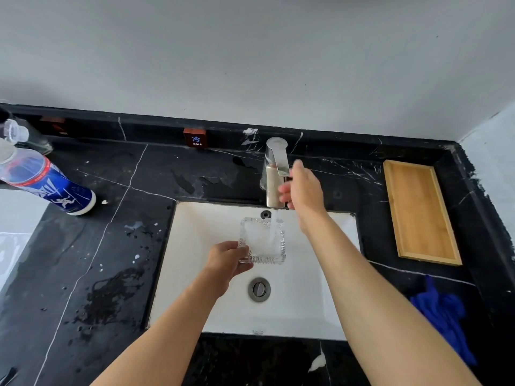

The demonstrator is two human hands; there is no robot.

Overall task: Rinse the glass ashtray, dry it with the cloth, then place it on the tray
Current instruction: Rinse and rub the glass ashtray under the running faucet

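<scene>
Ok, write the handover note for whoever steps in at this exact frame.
Left hand grips the glass ashtray by its near left corner, over the sink, under the running water.
Right hand is open at the faucet, blurred, holding nothing.
Blue cloth lies on the counter to the right; wooden tray sits beyond it.
Done: rinse under way.
Left: shut off water, dry, place on tray.

Square clear glass ashtray (263, 240) under running water; blue cloth (446, 316) crumpled; wooden tray (401, 213) empty.

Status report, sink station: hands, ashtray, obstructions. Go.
Left hand gripping glass ashtray under running water. Right hand at faucet, blurred. Cloth and tray waiting right, path clear.
</scene>
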